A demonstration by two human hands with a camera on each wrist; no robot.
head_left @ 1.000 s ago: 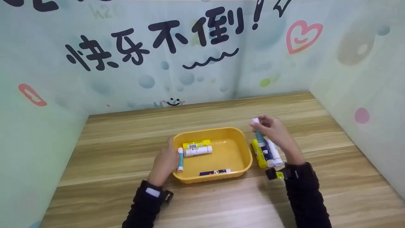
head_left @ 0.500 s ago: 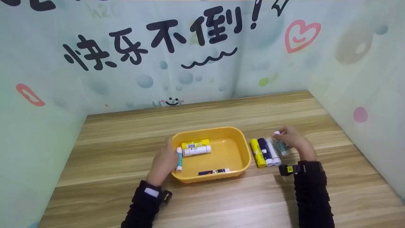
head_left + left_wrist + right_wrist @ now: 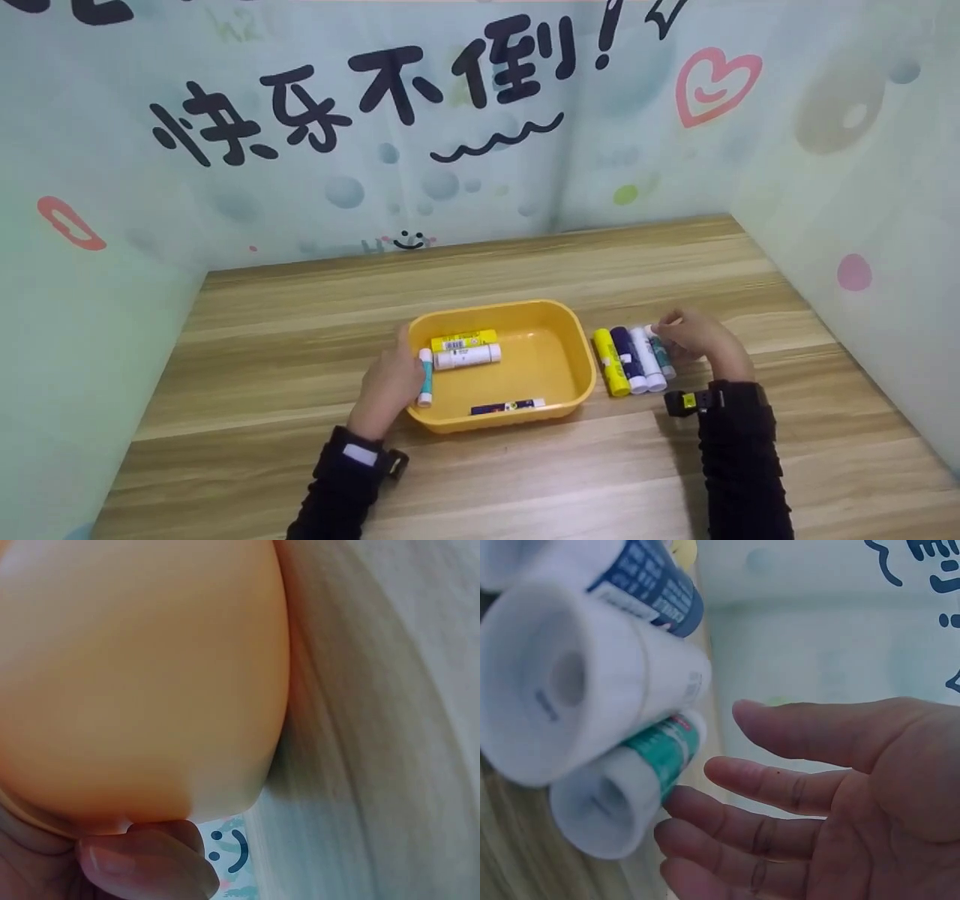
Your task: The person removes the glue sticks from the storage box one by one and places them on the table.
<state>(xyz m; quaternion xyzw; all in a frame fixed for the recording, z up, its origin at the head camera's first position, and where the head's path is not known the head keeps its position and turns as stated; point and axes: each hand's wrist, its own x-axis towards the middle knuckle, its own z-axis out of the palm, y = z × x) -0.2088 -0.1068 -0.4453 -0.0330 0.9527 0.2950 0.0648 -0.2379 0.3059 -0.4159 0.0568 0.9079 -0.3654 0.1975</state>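
Observation:
My left hand grips the left rim of a yellow plastic basin; its fingers curl at the rim in the left wrist view. To the right of the basin a teal glue stick lies at the end of a row, against a white glue stick. My right hand is just beside the teal one, and the right wrist view shows its fingers loosely extended with nothing between them. A navy glue stick and a yellow glue stick continue the row leftward.
Inside the basin lie a yellow glue stick, a white one, a teal one by the left wall and a navy one along the near wall. Printed walls border the wooden table at the back and sides.
My right hand has moved right and down with the teal glue stick, set it at the right end of the row and let go. My left hand keeps its hold on the basin.

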